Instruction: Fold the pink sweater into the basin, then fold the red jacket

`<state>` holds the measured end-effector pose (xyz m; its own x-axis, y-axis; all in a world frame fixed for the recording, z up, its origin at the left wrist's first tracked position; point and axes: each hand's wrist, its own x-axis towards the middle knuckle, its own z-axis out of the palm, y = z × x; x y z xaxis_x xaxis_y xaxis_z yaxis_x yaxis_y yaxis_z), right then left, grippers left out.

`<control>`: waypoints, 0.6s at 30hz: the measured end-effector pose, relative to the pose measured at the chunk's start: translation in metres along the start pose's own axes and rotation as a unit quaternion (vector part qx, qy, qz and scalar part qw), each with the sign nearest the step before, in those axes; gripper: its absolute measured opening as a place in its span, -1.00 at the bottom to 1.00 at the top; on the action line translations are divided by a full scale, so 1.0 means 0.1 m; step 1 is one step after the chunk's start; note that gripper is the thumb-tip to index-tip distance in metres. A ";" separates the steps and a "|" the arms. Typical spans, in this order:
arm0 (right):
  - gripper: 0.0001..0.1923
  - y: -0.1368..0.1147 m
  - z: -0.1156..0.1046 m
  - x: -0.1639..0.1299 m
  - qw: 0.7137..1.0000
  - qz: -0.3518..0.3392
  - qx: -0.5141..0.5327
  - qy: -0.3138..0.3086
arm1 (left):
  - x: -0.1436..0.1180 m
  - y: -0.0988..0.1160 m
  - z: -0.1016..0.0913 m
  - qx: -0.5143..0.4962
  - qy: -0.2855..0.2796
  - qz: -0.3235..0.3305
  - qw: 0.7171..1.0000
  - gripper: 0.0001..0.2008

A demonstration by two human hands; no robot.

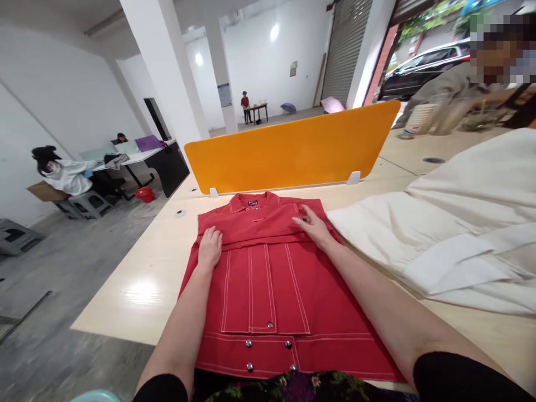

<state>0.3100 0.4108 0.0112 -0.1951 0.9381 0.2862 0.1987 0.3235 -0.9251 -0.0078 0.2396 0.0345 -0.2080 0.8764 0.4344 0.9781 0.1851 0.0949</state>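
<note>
A red jacket [288, 290] with white stitching lies on the pale wooden table [125, 279], its collar [253, 202] at the far side and its snap-buttoned hem towards me. Across its chest runs a raised fold of the red cloth. My left hand [210, 247] rests on the jacket at the left end of this fold, fingers lying side by side and its thumb hidden. At the fold's right end is my right hand [313, 226], thumb and fingers apart, touching or just over the cloth; which of the two I cannot tell.
An orange divider [288, 151] on white clips stands behind the jacket. White cloth [452, 234] is heaped on the right. Beyond it are stacked paper cups [419, 120] and a seated person [444, 84]. A white pillar [163, 67] and other people at tables are farther back.
</note>
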 end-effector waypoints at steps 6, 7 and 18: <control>-0.79 -0.20 -0.02 -0.03 0.999 0.003 0.025 -0.042 | 0.00 -0.11 0.07 0.095 -0.045 -0.046 0.993 -0.53; -0.83 -0.25 -0.04 -0.04 0.997 0.027 0.025 -0.063 | 0.00 -0.13 0.07 0.098 -0.059 -0.055 0.992 -0.52; -0.69 -0.64 -0.23 -0.10 0.921 -0.016 -0.390 0.005 | 0.04 -0.23 -0.12 0.073 0.054 -0.119 0.989 -0.54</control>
<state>0.3209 0.3839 0.0732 -0.2039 0.9266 0.3159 0.8234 0.3368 -0.4567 -0.0311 0.2335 0.0454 -0.4231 0.7494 0.5093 0.8902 0.4486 0.0795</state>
